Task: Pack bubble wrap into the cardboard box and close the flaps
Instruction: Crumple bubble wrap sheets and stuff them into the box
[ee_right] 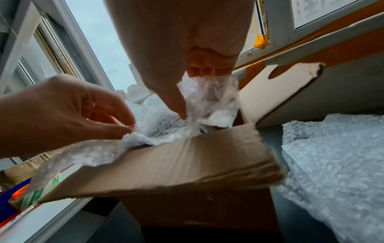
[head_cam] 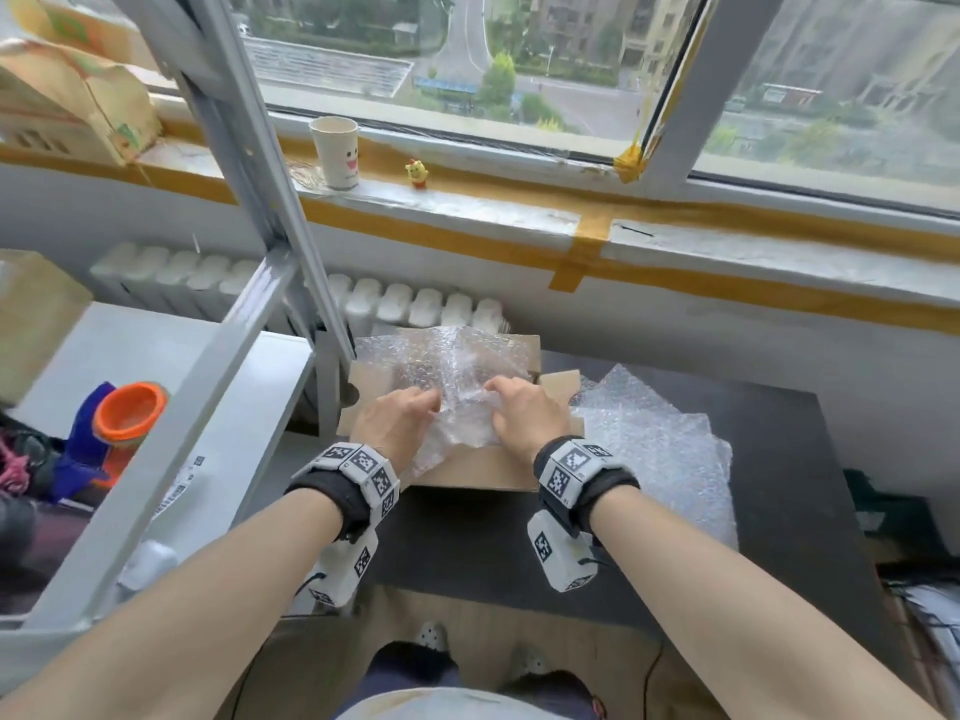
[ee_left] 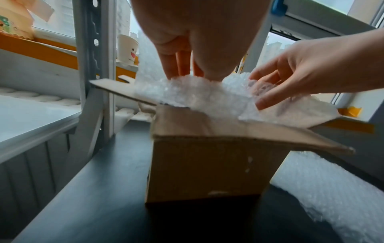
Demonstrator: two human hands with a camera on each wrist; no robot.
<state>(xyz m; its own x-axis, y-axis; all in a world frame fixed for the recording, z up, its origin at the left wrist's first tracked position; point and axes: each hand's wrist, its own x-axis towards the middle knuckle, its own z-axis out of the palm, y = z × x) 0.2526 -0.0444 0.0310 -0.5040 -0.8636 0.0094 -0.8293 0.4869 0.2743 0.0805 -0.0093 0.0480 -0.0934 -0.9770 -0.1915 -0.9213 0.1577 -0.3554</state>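
We've got the cardboard box (head_cam: 467,472) on the dark table (head_cam: 467,553), flaps open, bubble wrap (head_cam: 441,371) bunched in its mouth. Left hand (head_cam: 395,426) and right hand (head_cam: 524,415) both pinch that wrap with curled fingers; 1 more sheet (head_cam: 660,439) lies just right of it.

A lived-in room used for storage: taped windowsill (head_cam: 675,220) overlooking apartment blocks, white ribbed radiator (head_cam: 415,304), grey metal shelving rack (head_cam: 249,148).
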